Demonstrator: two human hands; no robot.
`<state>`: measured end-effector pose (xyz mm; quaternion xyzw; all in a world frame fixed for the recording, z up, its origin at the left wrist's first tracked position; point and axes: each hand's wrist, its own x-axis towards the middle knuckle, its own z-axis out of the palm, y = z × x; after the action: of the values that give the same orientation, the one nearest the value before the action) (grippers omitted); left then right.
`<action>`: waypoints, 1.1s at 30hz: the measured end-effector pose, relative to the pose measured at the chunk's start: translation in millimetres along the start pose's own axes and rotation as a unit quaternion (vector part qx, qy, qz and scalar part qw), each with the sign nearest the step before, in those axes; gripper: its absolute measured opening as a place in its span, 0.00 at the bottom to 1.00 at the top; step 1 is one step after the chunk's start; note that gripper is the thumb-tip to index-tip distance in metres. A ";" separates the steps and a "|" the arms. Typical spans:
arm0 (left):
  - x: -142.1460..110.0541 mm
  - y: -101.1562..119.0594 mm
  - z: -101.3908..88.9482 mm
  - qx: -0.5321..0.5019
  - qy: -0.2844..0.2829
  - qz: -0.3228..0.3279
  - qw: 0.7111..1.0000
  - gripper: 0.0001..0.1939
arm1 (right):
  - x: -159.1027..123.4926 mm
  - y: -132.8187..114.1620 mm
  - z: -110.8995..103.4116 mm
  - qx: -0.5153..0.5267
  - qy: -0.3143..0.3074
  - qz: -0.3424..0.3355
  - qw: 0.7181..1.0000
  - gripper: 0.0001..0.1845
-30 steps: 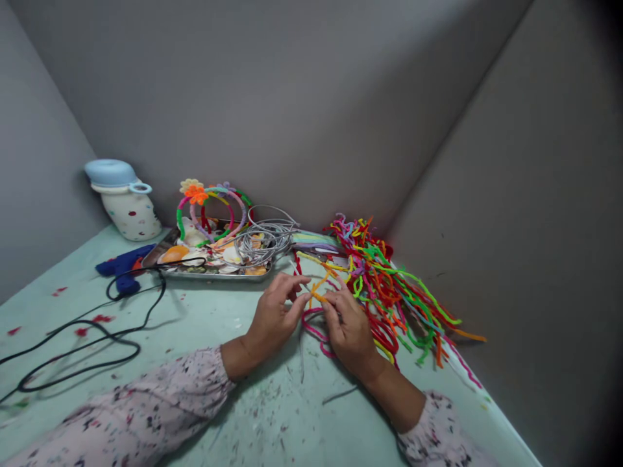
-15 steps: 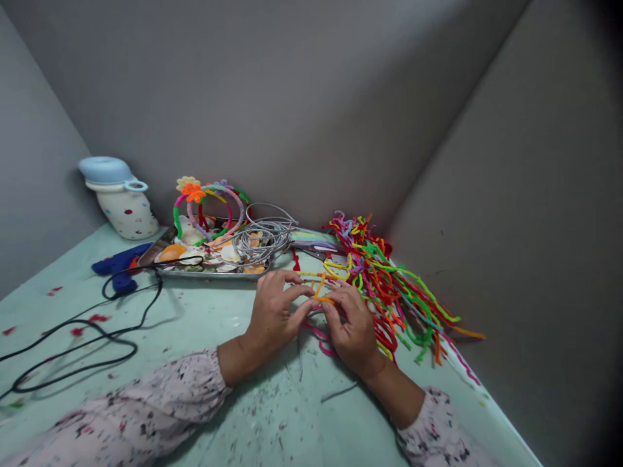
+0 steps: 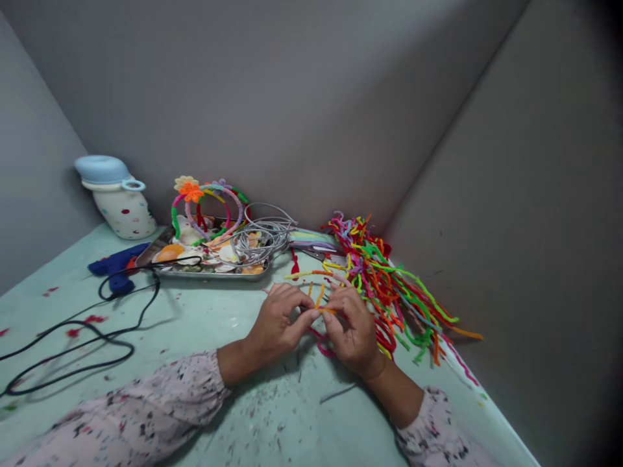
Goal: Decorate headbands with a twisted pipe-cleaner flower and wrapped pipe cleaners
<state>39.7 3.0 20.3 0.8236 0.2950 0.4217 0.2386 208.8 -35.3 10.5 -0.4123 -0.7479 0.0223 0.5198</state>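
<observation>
An orange pipe cleaner with bent ends sticking up is pinched between my two hands. My left hand closes thumb and forefinger on its left part, and my right hand pinches its right part. The fingertips of both hands nearly meet, hiding the middle of the bend. Just beyond my fingers lies a curved strip wrapped in yellow and orange. Below the fingers a pink pipe cleaner loop shows partly.
A big heap of coloured pipe cleaners lies to the right. A metal tray holds scraps, wire coils and fuzzy headbands. At left are a blue glue gun, its black cord and a blue-lidded bottle.
Both hands have dropped slightly and drawn closer together. The left fingers have closed on the orange pipe cleaner, and two ends of it now point upward.
</observation>
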 end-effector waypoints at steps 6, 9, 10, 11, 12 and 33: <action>0.2 0.5 0.1 -0.005 -0.004 -0.002 1.000 0.07 | 1.8 -1.8 -1.3 -0.011 -0.008 -0.012 1.000 0.06; 0.0 0.7 -0.6 -0.001 -0.002 -0.002 1.000 0.06 | 1.8 -2.1 -1.7 -0.012 -0.006 -0.014 1.000 0.06; -0.1 0.6 -0.8 0.001 -0.001 -0.002 1.000 0.06 | 1.7 -2.1 -1.6 -0.012 -0.005 -0.014 1.000 0.06; -0.2 0.4 -1.1 0.003 -0.001 -0.003 1.000 0.07 | 1.6 -2.2 -1.4 -0.013 -0.004 -0.013 1.000 0.06; -0.2 0.2 -1.5 0.005 -0.003 -0.004 1.000 0.07 | 1.6 -2.3 -1.1 -0.013 -0.003 -0.011 1.000 0.06; 0.3 2.0 -1.7 0.014 0.003 -0.006 1.000 0.08 | 2.5 -2.5 1.4 0.006 -0.004 -0.013 1.000 0.07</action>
<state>39.0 2.0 22.7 0.8238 0.3064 0.4183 0.2290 205.9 -34.7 12.9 -0.3994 -0.7552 0.0221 0.5194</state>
